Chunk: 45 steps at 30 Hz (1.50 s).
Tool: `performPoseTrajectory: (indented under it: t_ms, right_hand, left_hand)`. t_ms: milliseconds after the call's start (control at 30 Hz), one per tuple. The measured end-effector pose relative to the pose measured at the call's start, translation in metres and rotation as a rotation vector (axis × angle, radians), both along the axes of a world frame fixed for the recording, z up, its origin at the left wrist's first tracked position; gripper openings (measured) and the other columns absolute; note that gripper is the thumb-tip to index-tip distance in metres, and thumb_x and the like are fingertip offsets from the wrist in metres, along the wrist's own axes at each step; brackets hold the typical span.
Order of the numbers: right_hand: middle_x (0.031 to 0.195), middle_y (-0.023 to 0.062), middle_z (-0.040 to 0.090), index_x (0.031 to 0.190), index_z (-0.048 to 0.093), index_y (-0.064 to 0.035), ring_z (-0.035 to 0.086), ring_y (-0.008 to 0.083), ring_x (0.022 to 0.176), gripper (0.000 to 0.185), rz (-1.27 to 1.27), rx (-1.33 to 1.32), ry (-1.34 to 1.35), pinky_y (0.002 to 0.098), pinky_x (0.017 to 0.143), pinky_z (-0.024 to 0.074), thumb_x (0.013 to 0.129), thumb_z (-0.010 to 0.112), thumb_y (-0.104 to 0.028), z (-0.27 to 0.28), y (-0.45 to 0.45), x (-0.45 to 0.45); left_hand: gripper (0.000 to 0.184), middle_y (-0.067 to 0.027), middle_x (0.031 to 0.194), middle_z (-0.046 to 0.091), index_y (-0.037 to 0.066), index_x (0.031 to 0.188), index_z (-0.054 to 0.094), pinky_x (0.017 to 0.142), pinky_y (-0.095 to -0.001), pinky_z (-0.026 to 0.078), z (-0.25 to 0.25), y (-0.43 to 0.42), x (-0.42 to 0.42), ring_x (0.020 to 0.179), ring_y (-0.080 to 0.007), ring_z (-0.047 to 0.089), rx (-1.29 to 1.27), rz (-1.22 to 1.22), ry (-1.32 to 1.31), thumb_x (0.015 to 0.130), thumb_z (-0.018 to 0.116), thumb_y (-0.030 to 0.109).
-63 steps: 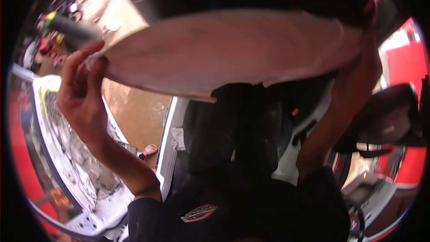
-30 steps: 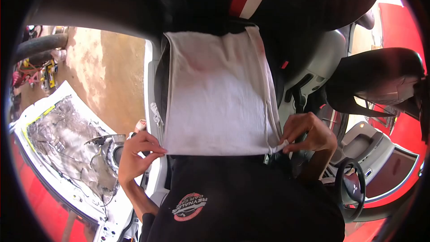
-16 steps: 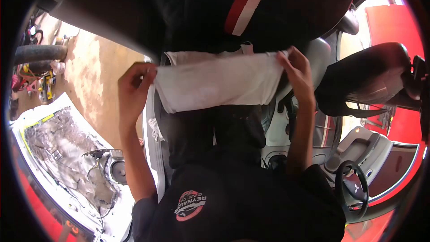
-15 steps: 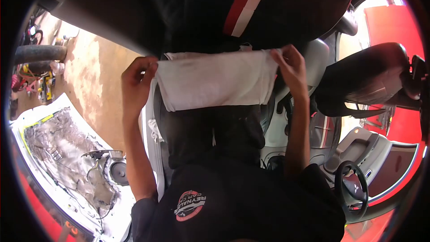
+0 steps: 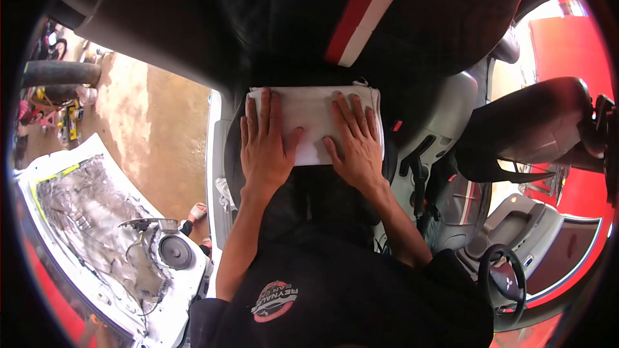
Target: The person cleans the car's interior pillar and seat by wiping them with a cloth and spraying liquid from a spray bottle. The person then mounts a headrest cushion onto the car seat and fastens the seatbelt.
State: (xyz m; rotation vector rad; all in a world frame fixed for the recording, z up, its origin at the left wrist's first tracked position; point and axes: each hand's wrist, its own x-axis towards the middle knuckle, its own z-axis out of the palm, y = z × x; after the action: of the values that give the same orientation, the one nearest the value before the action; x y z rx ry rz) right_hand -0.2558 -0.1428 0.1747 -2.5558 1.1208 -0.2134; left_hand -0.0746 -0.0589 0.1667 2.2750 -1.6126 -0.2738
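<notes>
A white cloth [image 5: 308, 104], folded into a rectangle, lies on a dark seat surface in front of my knees. My left hand [image 5: 265, 145] presses flat on its left half, fingers spread and pointing forward. On the right half rests my right hand [image 5: 354, 145], palm down with its fingers apart. Both thumbs point inward over the cloth's near part, with a bare strip of cloth between them. What lies under the cloth is hidden.
Ahead rises a black seat back with a red and white stripe [image 5: 367, 13]. A stripped door panel with a speaker [image 5: 175, 252] is at the left. On the right are a hand brake [image 5: 420, 177], another seat [image 5: 535, 125] and a steering wheel [image 5: 503, 287]. Someone's foot [image 5: 197, 211] shows outside.
Both hands have let go of the cloth's raised edges and now lie flat on it, closer together. The cloth has come down flat. A foot has appeared outside at the left.
</notes>
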Motion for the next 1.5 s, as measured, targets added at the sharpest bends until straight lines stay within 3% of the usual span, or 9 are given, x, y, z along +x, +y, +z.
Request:
performPoseTrajectory:
  t_ms: [133,333,533,867,1033,1200,1267,1333,1500]
  right_hand:
    - [0.164,0.0121,0.025,0.154,0.035,-0.0071,0.014,0.0350,0.154,0.072,-0.182,-0.012,0.033,0.0531,0.121,0.0201,0.093,0.062,-0.035,0.002,0.001,0.003]
    - [0.160,0.0249,0.026,0.156,0.026,-0.0077,0.040,0.0467,0.139,0.076,-0.443,0.209,-0.227,0.0503,0.111,0.0370,0.095,0.059,-0.039,-0.015,-0.014,0.001]
    - [0.119,0.0317,0.063,0.135,0.049,0.0005,0.060,0.0477,0.112,0.076,-0.633,0.556,-0.227,0.0489,0.097,0.0443,0.096,0.045,-0.065,-0.045,-0.052,-0.014]
    - [0.108,0.0274,0.066,0.113,0.062,0.0062,0.065,0.0381,0.097,0.029,-0.427,0.103,-0.614,0.0411,0.088,0.0486,0.100,0.059,-0.020,-0.052,-0.043,-0.021]
    - [0.113,0.0138,0.069,0.122,0.061,0.0046,0.065,0.0233,0.102,0.031,-0.470,0.205,-1.121,0.0338,0.091,0.0484,0.104,0.056,-0.020,-0.013,-0.037,-0.001]
    - [0.107,0.0072,0.066,0.118,0.064,-0.0012,0.062,0.0184,0.101,0.028,-0.331,-0.376,-1.249,0.0312,0.095,0.0467,0.105,0.055,-0.024,0.061,-0.062,-0.001]
    - [0.108,0.0072,0.067,0.119,0.064,-0.0013,0.062,0.0179,0.100,0.029,-0.281,-0.470,-1.293,0.0312,0.094,0.0472,0.105,0.054,-0.024,0.081,-0.068,-0.004]
    - [0.109,0.0072,0.067,0.120,0.063,-0.0014,0.062,0.0174,0.099,0.029,-0.212,-0.400,-1.319,0.0311,0.094,0.0477,0.105,0.054,-0.024,0.095,-0.064,0.001]
    - [0.111,0.0073,0.067,0.123,0.062,-0.0017,0.063,0.0162,0.097,0.031,-0.046,0.257,-1.274,0.0310,0.092,0.0490,0.105,0.053,-0.024,0.087,-0.039,0.055]
  left_hand:
    - [0.078,-0.0288,0.158,0.029,-0.005,0.153,0.027,0.118,-0.0483,0.028,-0.013,-0.007,0.008,0.146,-0.0465,0.028,-0.025,0.148,0.148,0.098,0.054,0.044]
    - [0.080,-0.0290,0.147,0.043,-0.008,0.146,0.033,0.111,-0.0483,0.039,-0.026,-0.011,0.021,0.137,-0.0428,0.043,0.067,0.483,0.440,0.097,0.055,0.052]
    - [0.055,-0.0204,0.125,0.049,0.001,0.119,0.052,0.095,-0.0513,0.047,-0.011,-0.011,0.007,0.122,-0.0414,0.048,-0.066,0.559,0.255,0.088,0.070,0.042]
    - [0.031,-0.0201,0.103,0.057,0.002,0.108,0.051,0.082,-0.0460,0.050,-0.017,-0.011,0.007,0.099,-0.0406,0.059,-0.285,0.417,0.474,0.092,0.067,0.023]
    - [0.022,-0.0118,0.096,0.063,0.003,0.109,0.051,0.077,-0.0302,0.048,0.015,-0.018,0.012,0.087,-0.0160,0.061,-0.608,0.315,0.931,0.094,0.065,0.012]
    - [0.020,-0.0109,0.101,0.067,0.002,0.107,0.058,0.084,-0.0316,0.053,0.174,-0.006,0.005,0.095,-0.0153,0.065,-0.618,0.069,0.782,0.091,0.068,0.006]
    - [0.028,-0.0119,0.106,0.069,0.004,0.113,0.064,0.077,-0.0323,0.056,0.208,-0.002,0.006,0.086,-0.0200,0.068,-0.826,-0.513,0.620,0.088,0.074,0.011]
    - [0.040,-0.0095,0.102,0.070,0.008,0.117,0.070,0.064,-0.0346,0.057,0.245,-0.003,0.000,0.072,-0.0229,0.068,-0.867,-0.885,0.443,0.081,0.079,0.023]
    - [0.048,-0.0060,0.088,0.067,0.006,0.113,0.069,0.065,-0.0372,0.057,0.209,-0.065,-0.022,0.073,-0.0284,0.069,-0.789,-0.476,0.330,0.071,0.085,0.023]
